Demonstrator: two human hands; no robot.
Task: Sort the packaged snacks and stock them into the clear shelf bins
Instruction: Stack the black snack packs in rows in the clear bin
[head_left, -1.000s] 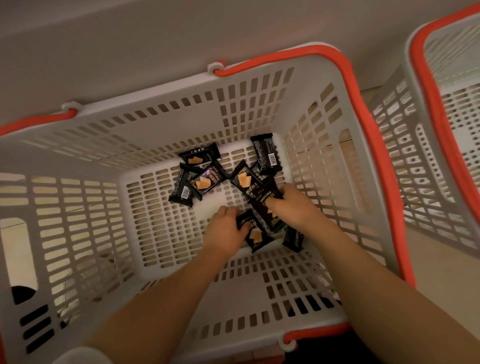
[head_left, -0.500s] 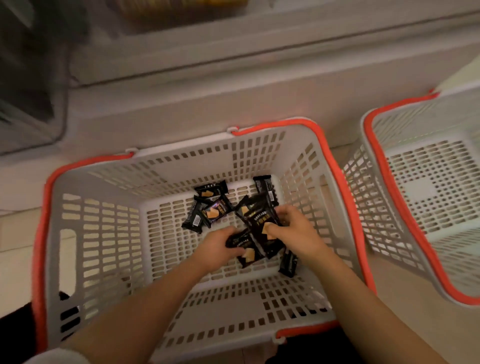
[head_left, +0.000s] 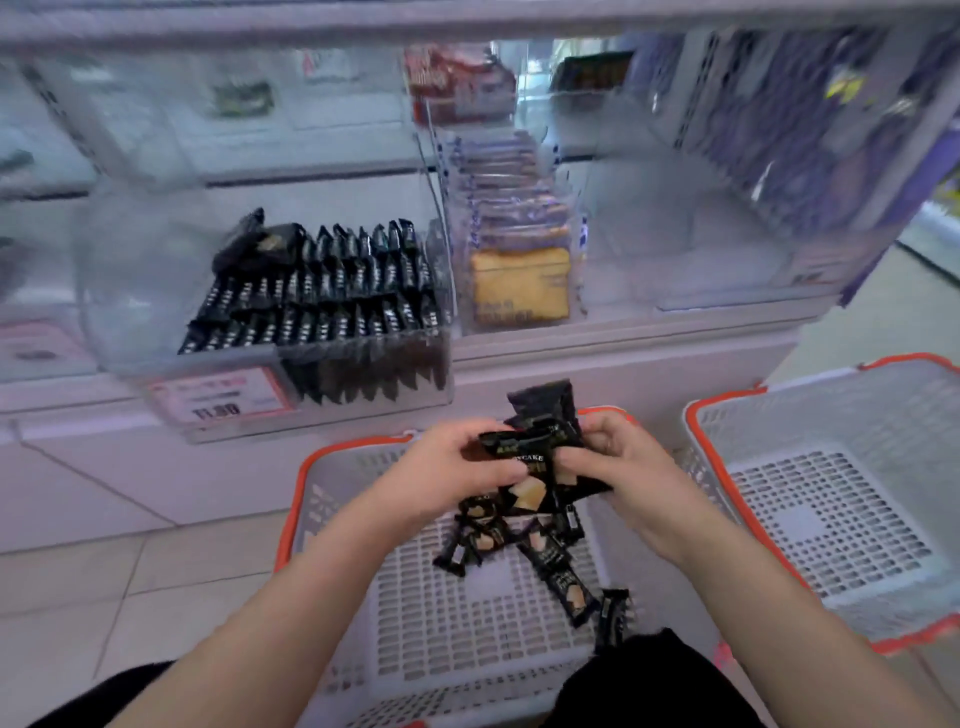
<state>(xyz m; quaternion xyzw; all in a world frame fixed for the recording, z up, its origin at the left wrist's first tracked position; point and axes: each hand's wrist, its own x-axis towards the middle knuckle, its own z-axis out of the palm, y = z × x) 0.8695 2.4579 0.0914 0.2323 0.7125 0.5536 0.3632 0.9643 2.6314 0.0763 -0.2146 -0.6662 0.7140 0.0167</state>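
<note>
Together, two hands (head_left: 530, 467), two baskets (head_left: 332, 467)

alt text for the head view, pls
Both hands, left and right, hold a bunch of black snack packs above a white basket, facing a clear bin of matching packs.

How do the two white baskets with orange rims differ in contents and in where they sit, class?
The basket under the hands has loose black snack packets on its floor; the right basket shows only bare mesh. The first sits in front of the bin of black packets; the right one stands off to the side, partly cut off by the frame. Both are perforated white plastic with orange rims.
</note>
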